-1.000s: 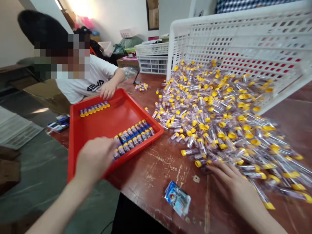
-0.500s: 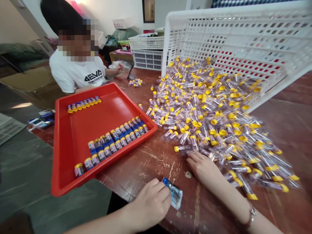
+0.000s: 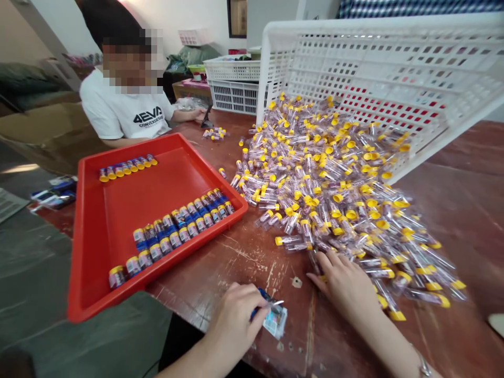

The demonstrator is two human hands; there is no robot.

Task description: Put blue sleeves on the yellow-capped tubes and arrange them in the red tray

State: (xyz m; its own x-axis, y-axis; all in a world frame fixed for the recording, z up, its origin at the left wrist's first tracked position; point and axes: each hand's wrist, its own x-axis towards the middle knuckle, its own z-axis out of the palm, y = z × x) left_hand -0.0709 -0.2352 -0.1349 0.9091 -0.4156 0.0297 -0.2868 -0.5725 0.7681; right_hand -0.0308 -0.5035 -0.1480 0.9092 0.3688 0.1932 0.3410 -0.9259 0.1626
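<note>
Nearest, the left hand point(image 3: 238, 310), which was over the tray a second ago, is now low at the counter point(image 3: 244, 268) edge, its grip together on a small blue packet whose pale edge tilts up above another packet point(image 3: 276, 321) lying flat. Half a second ago it was just reaching there. The right hand point(image 3: 344, 281) stays at the near fringe of the heap, fingers curled over a clear tube point(image 3: 314, 261); a bit of yellow shows beneath them, but I cannot tell whether that grip is clamped. This puts the work, I judge, at picking up rather than setting down, with both hands off the red tray point(image 3: 129, 199). In the tray, two rows of yellow-capped tubes line the near side and a short row lies at the far side, as half a second ago. Beyond the loose tubes point(image 3: 299, 172) leans a white crate point(image 3: 334, 32); farther left, a co-worker point(image 3: 128, 113) sits, one hand now by a dark upright object point(image 3: 206, 117).
</note>
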